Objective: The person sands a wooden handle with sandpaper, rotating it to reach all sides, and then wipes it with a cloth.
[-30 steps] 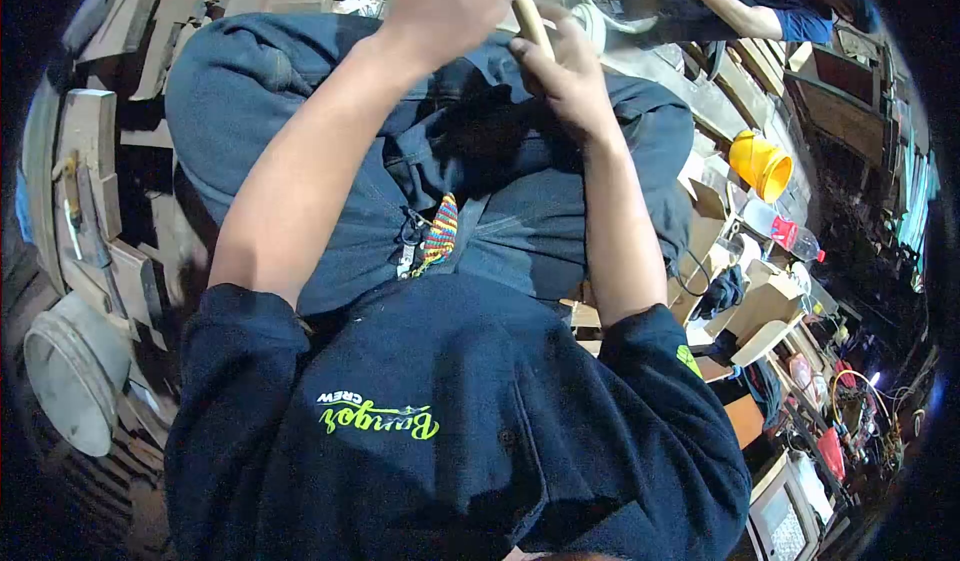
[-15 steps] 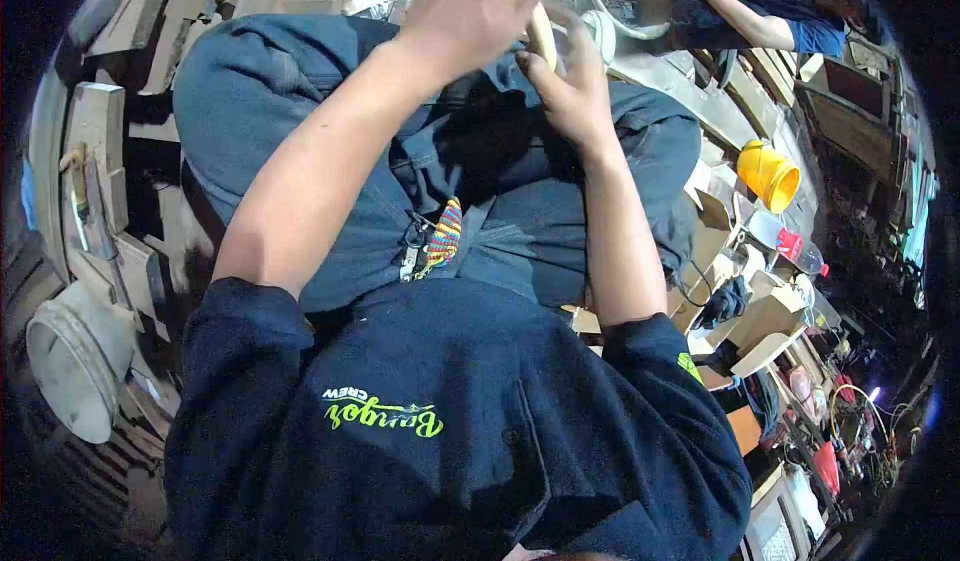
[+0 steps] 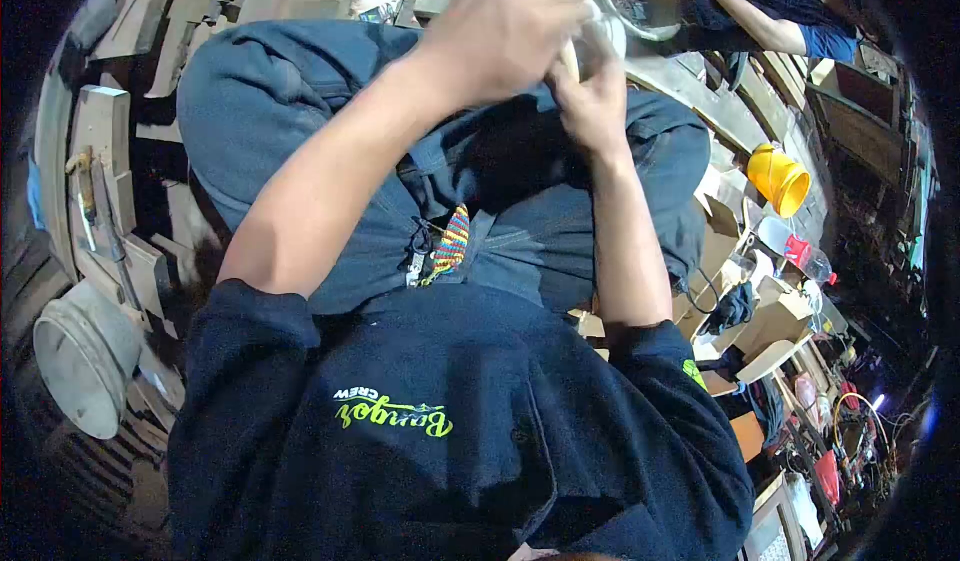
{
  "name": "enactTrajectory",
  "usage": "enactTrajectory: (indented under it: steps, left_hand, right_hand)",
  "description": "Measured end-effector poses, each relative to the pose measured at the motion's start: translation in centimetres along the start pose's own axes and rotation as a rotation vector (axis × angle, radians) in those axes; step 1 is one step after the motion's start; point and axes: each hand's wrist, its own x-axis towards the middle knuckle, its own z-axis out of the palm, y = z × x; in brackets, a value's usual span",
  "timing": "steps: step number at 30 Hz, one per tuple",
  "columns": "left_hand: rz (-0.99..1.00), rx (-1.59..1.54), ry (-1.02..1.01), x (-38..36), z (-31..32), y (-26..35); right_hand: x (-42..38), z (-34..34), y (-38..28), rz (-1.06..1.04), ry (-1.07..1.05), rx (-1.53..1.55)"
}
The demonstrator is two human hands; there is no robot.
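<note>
My right hand (image 3: 597,106) is closed on a slim pale piece that looks like wood (image 3: 571,62), above my lap. Only a short length of the piece shows, near the thumb; my left hand hides the rest. My left hand (image 3: 505,36) reaches across from the left, right over the piece. Its fingers are smeared by motion, some stretching toward the top edge, and I cannot tell what they hold. Beneath both hands are my crossed legs in dark trousers (image 3: 280,101). A striped woven pouch (image 3: 453,238) hangs at my waist.
Wooden offcuts (image 3: 200,11) lie on the left, with a handled blade (image 3: 88,191) and a pale bucket (image 3: 85,361). At right stand a yellow bucket (image 3: 779,179) and a bottle (image 3: 812,261). Another person's arm (image 3: 750,16) reaches toward a clear tub (image 3: 652,33) at the top.
Both hands have shifted slightly right, with the pale piece. The left hand has come down across it, its fingers spread wider. The view has drifted slightly.
</note>
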Motion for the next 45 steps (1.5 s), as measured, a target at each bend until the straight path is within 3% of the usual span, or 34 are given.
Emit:
enactTrajectory:
  steps: [2,4,5,7,8,9,11,12,15,17,18,19,21,22,25,26,29,31,33,35,36,39,41,42,45]
  left_hand:
    - [-0.051,0.024,-0.063,0.6,-0.7,-1.3]
    - [-0.325,0.04,-0.047,1.1,-1.5,-2.3]
    - [-0.322,0.046,-0.044,0.7,-1.1,-2.1]
    - [-0.112,-0.032,-0.082,-0.9,0.6,-1.0]
    - [-0.103,-0.129,-0.065,-1.3,0.6,0.5]
    - [-0.101,-0.132,-0.065,-1.2,0.6,0.3]
    - [-0.06,0.137,-0.021,-0.3,0.5,-0.8]
    - [-0.191,0.098,-0.03,0.4,-0.3,-1.7]
    - [-0.139,0.048,0.134,0.2,-0.2,-2.9]
    - [-0.12,0.05,-0.069,-0.7,-0.1,-0.7]
    - [-0.114,-0.046,-0.113,-1.1,0.4,0.3]
    - [-0.043,-0.077,-0.061,-1.5,0.7,0.6]
    - [-0.229,0.022,-0.025,0.1,-0.3,-1.5]
    - [-0.195,0.201,0.008,0.9,-1.3,-2.3]
    - [-0.183,0.161,0.064,-0.2,0.0,-1.7]
    - [-0.152,0.01,-0.043,-0.4,0.2,-0.5]
    - [-0.056,-0.002,-0.053,-0.3,-0.1,0.2]
    - [-0.181,0.065,0.054,0.1,0.2,-1.6]
    - [-0.171,0.188,0.061,0.7,-0.8,-2.5]
    - [-0.218,0.119,0.041,-0.1,-0.1,-1.9]
    - [-0.11,0.072,0.0,-0.5,0.4,-1.0]
    - [-0.035,-0.058,-0.087,-0.7,0.3,0.3]
    - [-0.147,0.112,0.034,0.2,0.1,-0.7]
    - [-0.22,0.086,0.001,0.5,-0.5,-1.7]
    - [-0.182,0.119,0.081,0.0,-0.3,-1.4]
  right_hand:
    - [-0.1,-0.2,-0.4,-0.008,-0.041,-0.053]
    - [0.0,-0.4,-0.1,-0.04,-0.087,-0.151]
    - [0.0,-0.5,0.1,-0.046,-0.088,-0.148]
    - [-0.1,-0.6,0.2,-0.012,-0.051,-0.171]
    - [-0.2,0.1,-0.4,0.013,0.001,0.022]
    - [0.0,-0.1,0.0,0.013,0.004,0.02]
    - [0.2,-0.8,1.3,-0.033,-0.051,0.008]
    - [0.4,-0.6,0.4,-0.07,-0.076,-0.026]
    - [0.2,-0.7,0.7,-0.047,-0.098,-0.141]
    - [0.0,-0.5,-0.2,0.038,-0.051,-0.1]
    - [0.3,0.0,0.0,-0.033,-0.016,-0.005]
    - [0.4,-0.2,-0.1,-0.036,-0.016,-0.006]
    - [0.0,-0.6,-1.1,0.081,-0.063,-0.008]
    - [0.3,-0.7,-0.5,-0.052,-0.09,-0.088]
    - [0.0,-0.8,0.2,-0.013,-0.103,-0.004]
    - [0.0,-0.6,0.4,-0.012,-0.057,-0.016]
    - [0.1,-0.7,0.9,0.041,-0.026,0.037]
    - [-0.1,-0.6,-0.2,-0.006,-0.032,-0.031]
    - [0.0,-0.7,-0.7,-0.083,-0.085,-0.246]
    - [0.0,-0.8,0.7,-0.051,-0.097,-0.132]
    - [0.0,-0.9,0.9,-0.009,-0.067,-0.102]
    - [0.3,-0.5,0.0,0.042,-0.03,0.039]
    - [0.1,-0.6,-0.4,-0.003,-0.033,-0.081]
    - [0.0,-0.7,-0.3,0.001,-0.031,-0.082]
    - [0.2,-0.7,-0.3,-0.105,-0.089,-0.175]
